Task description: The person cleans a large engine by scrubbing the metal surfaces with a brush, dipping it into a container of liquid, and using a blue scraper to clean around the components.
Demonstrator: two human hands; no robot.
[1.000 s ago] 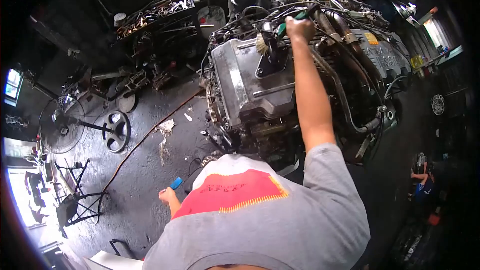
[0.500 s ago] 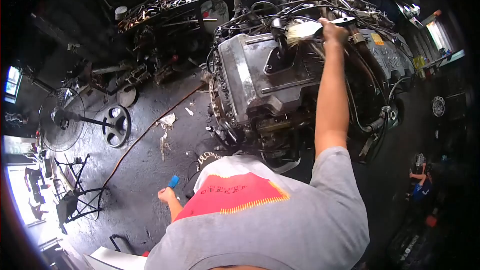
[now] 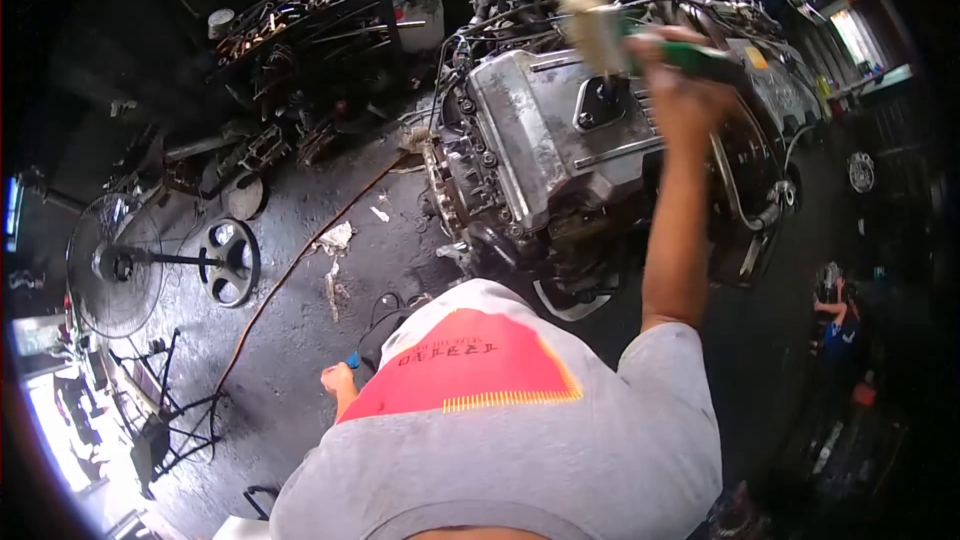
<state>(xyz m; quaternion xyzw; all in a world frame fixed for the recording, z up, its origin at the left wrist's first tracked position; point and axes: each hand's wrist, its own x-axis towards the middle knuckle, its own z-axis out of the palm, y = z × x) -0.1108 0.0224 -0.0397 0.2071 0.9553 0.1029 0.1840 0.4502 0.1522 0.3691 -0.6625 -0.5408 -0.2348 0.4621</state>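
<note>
My right hand (image 3: 685,95), arm stretched out over the engine (image 3: 535,130), is closed around a paintbrush. The paintbrush (image 3: 595,30) has pale bristles and a green handle, and is smeared by motion. Its bristles overlap the top of the grey valve cover, near a dark flanged fitting (image 3: 602,102). Low on the left, well away from the engine, my left hand (image 3: 338,378) is closed on a small blue object (image 3: 353,360). Only a bit of that object shows beside my shirt.
Hoses and cables run across the engine's far side. A rack of wrenches (image 3: 310,10) stands behind on the left. A standing fan (image 3: 115,265) with a round base and a brown hose (image 3: 290,270) are on the dark floor. Another person (image 3: 838,315) is at the far right.
The paintbrush has lifted and turned in my right hand, its bristles swinging up and slightly left. The blue object in my left hand shows less. The view has shifted a little.
</note>
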